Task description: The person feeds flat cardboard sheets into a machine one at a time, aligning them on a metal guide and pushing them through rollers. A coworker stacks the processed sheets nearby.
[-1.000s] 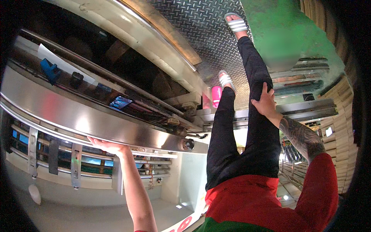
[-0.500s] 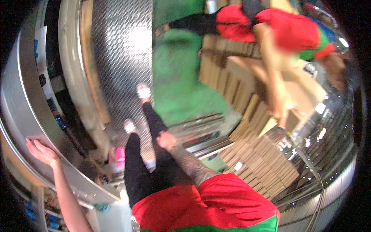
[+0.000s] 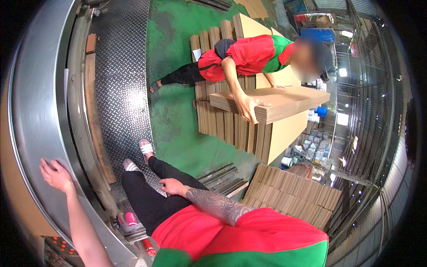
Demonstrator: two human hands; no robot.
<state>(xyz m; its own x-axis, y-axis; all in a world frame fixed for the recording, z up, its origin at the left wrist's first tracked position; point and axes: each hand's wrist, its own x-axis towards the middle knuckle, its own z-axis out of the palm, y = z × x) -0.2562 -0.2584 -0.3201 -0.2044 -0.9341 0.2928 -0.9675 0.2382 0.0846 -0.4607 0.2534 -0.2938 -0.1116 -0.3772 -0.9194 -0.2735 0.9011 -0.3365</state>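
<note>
My left hand (image 3: 57, 176) lies with fingers apart on a long, smooth metal surface (image 3: 38, 111), likely part of a machine or bench, at my left. In front of my thigh hangs my right hand (image 3: 172, 186), its fingers loosely curled and nothing seen in them. Across from me a co-worker (image 3: 249, 55) in a red and green shirt bends over, both hands on a thick bundle of flat cardboard sheets (image 3: 271, 101). That bundle is at the top of tall stacks of cardboard (image 3: 231, 124).
Diamond-plate metal flooring (image 3: 120, 75) runs along the machine, beside a green floor (image 3: 173, 115). More stacked cardboard (image 3: 289, 191) stands at my right, near dark metal bars (image 3: 222, 178). A pink object (image 3: 130, 218) lies near the machine's foot.
My view has shifted and turned. The co-worker has moved from leaning over the stacks with a hand down to holding a cardboard bundle. My left hand stays on the metal.
</note>
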